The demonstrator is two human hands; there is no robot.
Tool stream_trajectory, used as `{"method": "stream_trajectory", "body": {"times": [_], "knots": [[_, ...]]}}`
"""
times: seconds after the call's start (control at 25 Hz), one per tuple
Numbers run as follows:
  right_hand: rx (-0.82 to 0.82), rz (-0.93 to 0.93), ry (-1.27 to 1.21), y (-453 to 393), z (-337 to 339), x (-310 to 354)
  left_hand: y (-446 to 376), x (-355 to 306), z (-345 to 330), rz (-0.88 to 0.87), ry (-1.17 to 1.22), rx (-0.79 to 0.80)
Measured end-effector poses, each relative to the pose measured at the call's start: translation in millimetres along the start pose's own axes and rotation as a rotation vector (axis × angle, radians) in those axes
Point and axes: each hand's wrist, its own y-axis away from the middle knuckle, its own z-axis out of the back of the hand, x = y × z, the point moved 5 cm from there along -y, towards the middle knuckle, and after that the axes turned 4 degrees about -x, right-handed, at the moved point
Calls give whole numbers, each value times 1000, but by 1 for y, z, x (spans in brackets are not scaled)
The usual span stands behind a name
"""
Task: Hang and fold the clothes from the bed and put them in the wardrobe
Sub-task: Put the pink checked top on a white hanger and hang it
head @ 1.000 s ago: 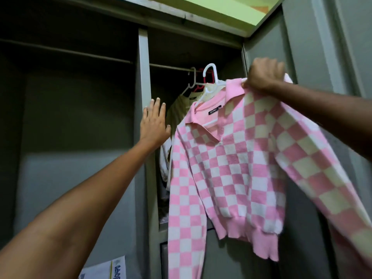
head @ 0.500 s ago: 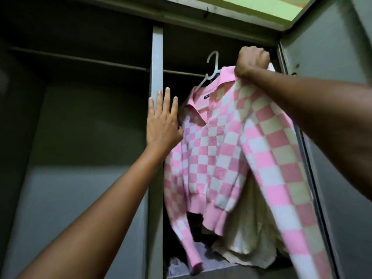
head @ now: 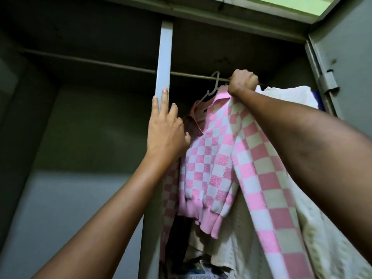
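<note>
Pink checkered top (head: 217, 158) on white hanger (head: 213, 87) is gripped at the shoulder by right hand (head: 242, 82), hook level with rail (head: 191, 75). Left hand (head: 165, 129), fingers straight, rests on wardrobe divider (head: 164, 61).

A green ceiling strip (head: 281, 5) shows above; printed papers (head: 203, 271) lie low

Soft knitted cloth in the checked sweater (head: 211, 170), smooth white plastic hanger (head: 213, 88) above it, matt painted metal wardrobe divider (head: 164, 57).
</note>
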Motion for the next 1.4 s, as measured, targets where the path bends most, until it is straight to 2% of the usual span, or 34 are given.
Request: {"method": "stream_trajectory", "body": {"times": [0.64, 0.96, 1.12, 1.2, 1.4], "knots": [[43, -42, 18, 5, -7, -30, 1, 2, -2, 22, 20, 32], [86, -95, -177, 23, 14, -58, 3, 2, -1, 22, 52, 10], [47, -309, -445, 64, 33, -88, 15, 0, 2, 16, 145, 27], [108, -417, -557, 100, 34, -101, 27, -2, 4, 12, 197, 50], [391, -445, -745, 223, 39, -122, 80, -2, 7, -77, 317, 55]]}}
